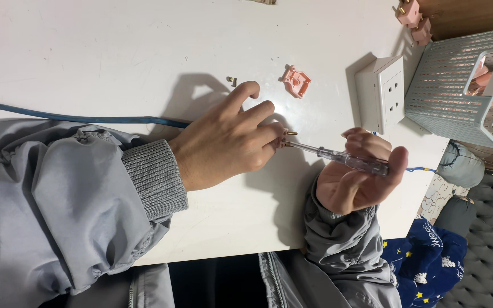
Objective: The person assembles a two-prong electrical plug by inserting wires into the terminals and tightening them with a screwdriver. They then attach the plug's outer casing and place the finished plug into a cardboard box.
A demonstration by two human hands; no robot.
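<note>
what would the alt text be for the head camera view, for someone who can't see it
Over a white table, the left hand pinches a small part with brass prongs while the right hand holds a clear-handled screwdriver to it. Nearby lie a blue cable, a pink plug piece, a white wall socket and a pale slatted basket.

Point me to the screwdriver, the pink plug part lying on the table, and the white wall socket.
screwdriver (354,161), head view, clear handle.
pink plug part (296,81), head view, its middle.
white wall socket (393,92), head view, front face.
</note>
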